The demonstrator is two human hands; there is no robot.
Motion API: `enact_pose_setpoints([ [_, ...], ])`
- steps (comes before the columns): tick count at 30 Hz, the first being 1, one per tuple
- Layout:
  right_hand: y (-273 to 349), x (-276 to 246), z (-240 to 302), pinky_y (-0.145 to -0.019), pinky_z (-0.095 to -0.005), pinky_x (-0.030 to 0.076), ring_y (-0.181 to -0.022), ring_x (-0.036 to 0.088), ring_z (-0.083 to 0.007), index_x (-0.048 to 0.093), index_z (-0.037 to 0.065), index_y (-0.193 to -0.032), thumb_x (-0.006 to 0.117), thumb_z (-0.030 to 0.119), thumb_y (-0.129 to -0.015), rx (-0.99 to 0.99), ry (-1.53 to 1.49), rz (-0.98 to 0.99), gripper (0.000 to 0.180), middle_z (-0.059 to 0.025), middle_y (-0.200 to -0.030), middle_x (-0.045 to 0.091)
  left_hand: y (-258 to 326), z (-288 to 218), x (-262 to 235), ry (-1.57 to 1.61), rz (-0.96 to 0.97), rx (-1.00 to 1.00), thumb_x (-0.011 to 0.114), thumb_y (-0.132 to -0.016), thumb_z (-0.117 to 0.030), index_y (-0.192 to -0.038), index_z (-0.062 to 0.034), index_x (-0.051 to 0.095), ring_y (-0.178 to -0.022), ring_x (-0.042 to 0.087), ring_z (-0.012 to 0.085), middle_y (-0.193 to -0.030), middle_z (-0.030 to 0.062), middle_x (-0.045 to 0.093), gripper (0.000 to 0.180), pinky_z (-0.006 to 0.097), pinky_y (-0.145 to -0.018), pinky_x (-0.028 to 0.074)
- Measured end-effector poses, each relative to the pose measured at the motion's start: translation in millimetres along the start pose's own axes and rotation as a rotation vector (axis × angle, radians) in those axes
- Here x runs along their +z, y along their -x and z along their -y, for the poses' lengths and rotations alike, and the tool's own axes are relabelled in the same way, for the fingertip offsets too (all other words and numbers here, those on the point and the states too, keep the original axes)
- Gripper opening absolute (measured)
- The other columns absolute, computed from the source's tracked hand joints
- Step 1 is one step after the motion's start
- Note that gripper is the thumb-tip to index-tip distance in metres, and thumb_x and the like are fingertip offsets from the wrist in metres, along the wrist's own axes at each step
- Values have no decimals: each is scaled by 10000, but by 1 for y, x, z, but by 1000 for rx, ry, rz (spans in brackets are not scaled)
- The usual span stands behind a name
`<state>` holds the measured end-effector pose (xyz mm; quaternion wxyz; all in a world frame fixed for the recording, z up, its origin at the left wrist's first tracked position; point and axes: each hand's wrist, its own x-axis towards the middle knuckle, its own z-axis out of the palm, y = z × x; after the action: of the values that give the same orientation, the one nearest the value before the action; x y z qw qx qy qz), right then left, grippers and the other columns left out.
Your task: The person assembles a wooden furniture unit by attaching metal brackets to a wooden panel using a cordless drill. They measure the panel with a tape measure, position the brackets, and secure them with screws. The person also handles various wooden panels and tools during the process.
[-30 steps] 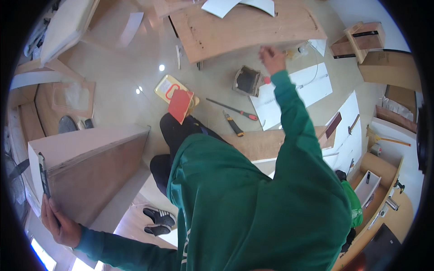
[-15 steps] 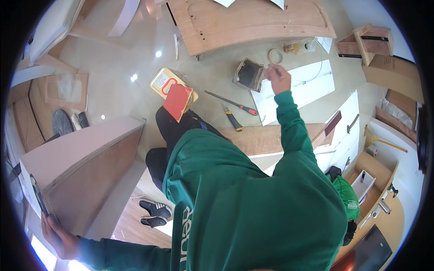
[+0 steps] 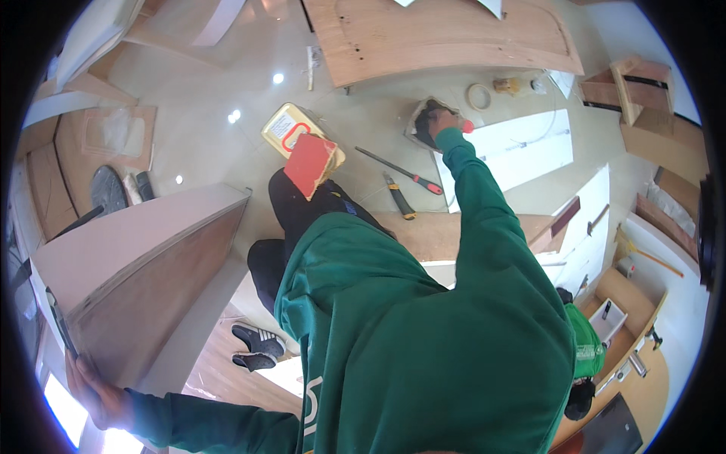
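My right hand (image 3: 446, 122) reaches into the mouth of a small dark-lined open box (image 3: 420, 121). Its fingers are closed, and a red end (image 3: 468, 126) of some object sticks out beside the wrist; the rest is hidden. At the lower left, my left hand (image 3: 98, 397) grips the near end of a large wooden piece (image 3: 162, 276) with a pale top. A dark strip (image 3: 62, 325) lies along that end, by the fingertips. On the floor near the box are a red-and-black-handled file (image 3: 401, 171) and a yellow-black utility knife (image 3: 398, 198).
A yellowish can (image 3: 286, 125) bears a torn red board (image 3: 308, 163). A roll of tape (image 3: 479, 96) and a white sheet (image 3: 529, 147) lie right of the box. A curved wooden panel (image 3: 446, 34) stands beyond. Dark shoes (image 3: 259, 344) sit below the large wooden piece.
My right hand has moved left and down, from beside the box into its opening, and a red end now shows. My left hand stays on the wooden piece. The view has shifted slightly.
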<state>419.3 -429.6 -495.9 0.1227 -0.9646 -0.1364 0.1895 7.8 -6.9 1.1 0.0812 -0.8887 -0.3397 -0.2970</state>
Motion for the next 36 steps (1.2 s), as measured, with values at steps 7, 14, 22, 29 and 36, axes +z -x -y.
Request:
enact_pose_setpoints([
  [7, -39, 128, -68, -861, -402, 518, -965, 646, -335, 685, 81, -1019, 543, 172, -845, 138, 277, -46, 242, -159, -1042, 671, -3, 15, 4, 132, 40, -110, 566, -923, -15, -1159, 69, 615, -1001, 612, 214, -1146, 153, 640, 255, 301, -879, 477],
  [14, 7, 61, -26, -777, -384, 531, -828, 668, -314, 720, 109, -868, 669, 150, -748, 8, -170, 36, 137, -141, -858, 692, -1, 14, 0, 96, 41, -96, 582, -917, -22, -1136, 73, 626, -973, 626, 208, -1135, 151, 645, 244, 291, -852, 498],
  [22, 48, -8, -15, -643, -316, 593, -708, 684, -210, 642, -23, -962, 652, 57, -844, 399, -1007, 88, 143, -127, -844, 679, -7, 17, 5, 22, 52, -40, 594, -935, -133, -1109, 19, 664, -1045, 604, 162, -1121, 100, 661, 242, 278, -926, 477],
  [29, 56, -22, -13, -683, -336, 603, -810, 678, -247, 592, -25, -1042, 661, 84, -860, 400, -1283, 108, 223, -159, -958, 662, -13, -2, 12, -23, 33, -170, 595, -938, -162, -1111, 4, 670, -1051, 606, 161, -1124, 86, 665, 251, 278, -950, 462],
  [36, 79, -45, 4, -699, -318, 606, -773, 680, -194, 594, 23, -1008, 620, 72, -896, 317, -1571, 216, 126, -123, -928, 672, -4, 15, -2, 17, 104, 0, 610, -930, -158, -1111, 8, 669, -1050, 602, 154, -1116, 80, 667, 252, 277, -961, 447],
])
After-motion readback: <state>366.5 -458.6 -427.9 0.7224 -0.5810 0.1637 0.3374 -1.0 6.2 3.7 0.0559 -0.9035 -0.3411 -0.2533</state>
